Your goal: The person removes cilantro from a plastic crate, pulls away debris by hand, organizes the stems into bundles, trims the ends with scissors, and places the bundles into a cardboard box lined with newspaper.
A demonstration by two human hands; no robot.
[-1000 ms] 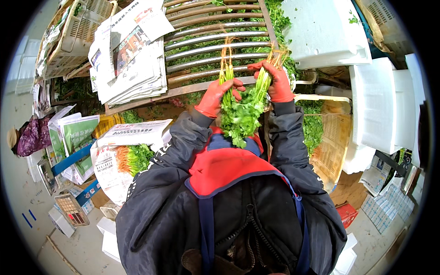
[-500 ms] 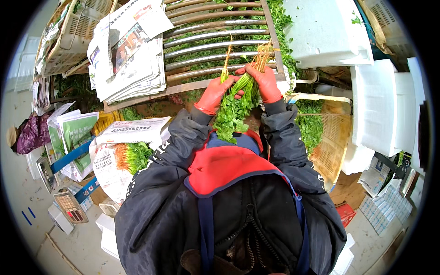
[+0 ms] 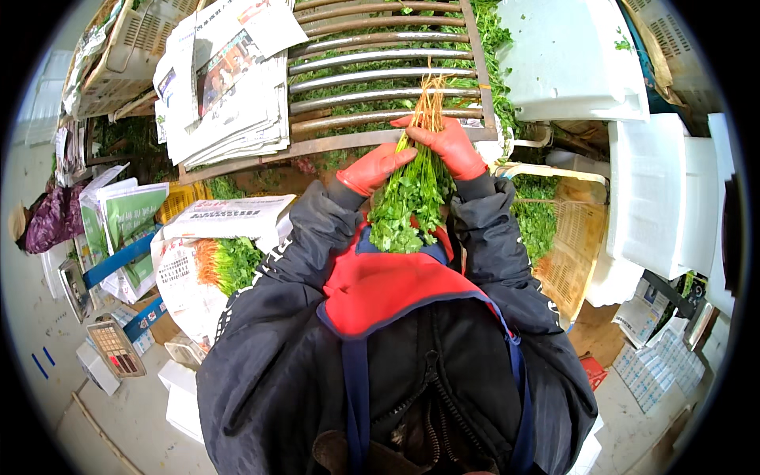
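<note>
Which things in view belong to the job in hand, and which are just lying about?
Likely in use:
rooted herb bunch, held in right hand, left hand against it
more rooted herbs on newspaper

Likely lying about:
purple bundle
pale stick

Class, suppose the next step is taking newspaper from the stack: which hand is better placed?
Probably the left hand: it is nearer the newspaper stack, while the right hand grips the herb bunch.
</note>
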